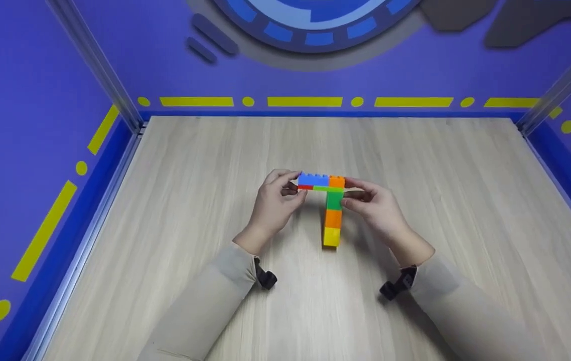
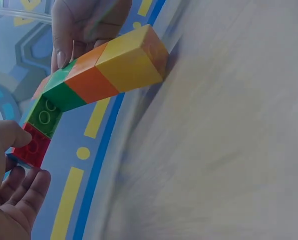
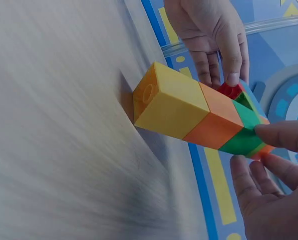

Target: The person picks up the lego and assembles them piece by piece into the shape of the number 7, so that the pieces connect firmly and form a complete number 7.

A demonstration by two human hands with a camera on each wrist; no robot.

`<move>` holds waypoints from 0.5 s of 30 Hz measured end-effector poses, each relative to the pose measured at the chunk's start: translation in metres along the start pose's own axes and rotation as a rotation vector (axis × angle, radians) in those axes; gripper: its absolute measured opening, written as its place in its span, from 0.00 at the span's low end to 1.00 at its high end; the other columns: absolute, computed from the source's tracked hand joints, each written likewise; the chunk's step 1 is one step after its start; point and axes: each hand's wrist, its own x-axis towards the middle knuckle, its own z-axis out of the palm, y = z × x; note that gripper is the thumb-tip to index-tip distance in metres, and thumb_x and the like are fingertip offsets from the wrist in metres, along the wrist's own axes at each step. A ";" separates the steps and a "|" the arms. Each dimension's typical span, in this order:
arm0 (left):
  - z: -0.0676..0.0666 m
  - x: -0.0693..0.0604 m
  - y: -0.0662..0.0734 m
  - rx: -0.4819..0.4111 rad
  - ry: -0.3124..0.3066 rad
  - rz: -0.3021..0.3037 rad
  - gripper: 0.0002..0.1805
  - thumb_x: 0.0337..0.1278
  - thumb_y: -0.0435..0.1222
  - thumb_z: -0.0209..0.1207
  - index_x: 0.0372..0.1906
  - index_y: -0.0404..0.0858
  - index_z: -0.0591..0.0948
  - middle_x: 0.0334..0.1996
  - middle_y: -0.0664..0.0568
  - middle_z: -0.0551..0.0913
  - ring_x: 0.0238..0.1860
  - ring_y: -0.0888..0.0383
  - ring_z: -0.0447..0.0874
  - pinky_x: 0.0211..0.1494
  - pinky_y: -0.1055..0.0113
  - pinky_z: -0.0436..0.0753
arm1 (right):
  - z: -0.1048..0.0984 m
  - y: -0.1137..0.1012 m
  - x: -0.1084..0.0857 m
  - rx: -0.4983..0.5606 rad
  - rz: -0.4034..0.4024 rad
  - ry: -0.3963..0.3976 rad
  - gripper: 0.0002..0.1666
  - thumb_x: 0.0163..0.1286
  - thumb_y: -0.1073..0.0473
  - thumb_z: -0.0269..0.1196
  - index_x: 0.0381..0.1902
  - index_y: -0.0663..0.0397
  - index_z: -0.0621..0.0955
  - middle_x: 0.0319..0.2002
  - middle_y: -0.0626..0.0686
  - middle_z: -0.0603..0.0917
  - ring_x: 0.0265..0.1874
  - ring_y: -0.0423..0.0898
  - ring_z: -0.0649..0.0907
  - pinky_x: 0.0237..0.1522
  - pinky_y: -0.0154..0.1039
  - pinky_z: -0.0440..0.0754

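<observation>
Toy building bricks are joined in one piece: a column of yellow (image 1: 331, 236), orange (image 1: 333, 218) and green (image 1: 334, 200) bricks, with an arm jutting left from its top. Blue (image 1: 313, 179) and orange bricks (image 1: 336, 181) with studs form the arm's upper layer; red (image 1: 305, 187) and light green bricks (image 1: 322, 189) lie beneath. My left hand (image 1: 274, 205) pinches the arm's red and blue end, thumb on the red brick's hollow underside (image 2: 33, 146). My right hand (image 1: 378, 208) grips the column near its top, thumb against the green brick (image 3: 242, 140).
The bricks are over a light wood-grain table (image 1: 205, 165). Blue-purple panels with yellow marks (image 1: 304, 102) stand behind and at both sides, joined by metal corner posts (image 1: 102, 62). Black wrist straps with small cameras (image 1: 265, 278) sit over the sleeves.
</observation>
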 end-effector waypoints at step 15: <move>0.004 0.023 -0.026 0.058 0.073 -0.107 0.17 0.80 0.32 0.67 0.65 0.33 0.90 0.59 0.42 0.93 0.57 0.48 0.95 0.63 0.60 0.93 | 0.011 0.007 0.032 0.090 0.234 0.047 0.36 0.78 0.64 0.71 0.81 0.48 0.79 0.77 0.55 0.82 0.78 0.51 0.77 0.87 0.48 0.71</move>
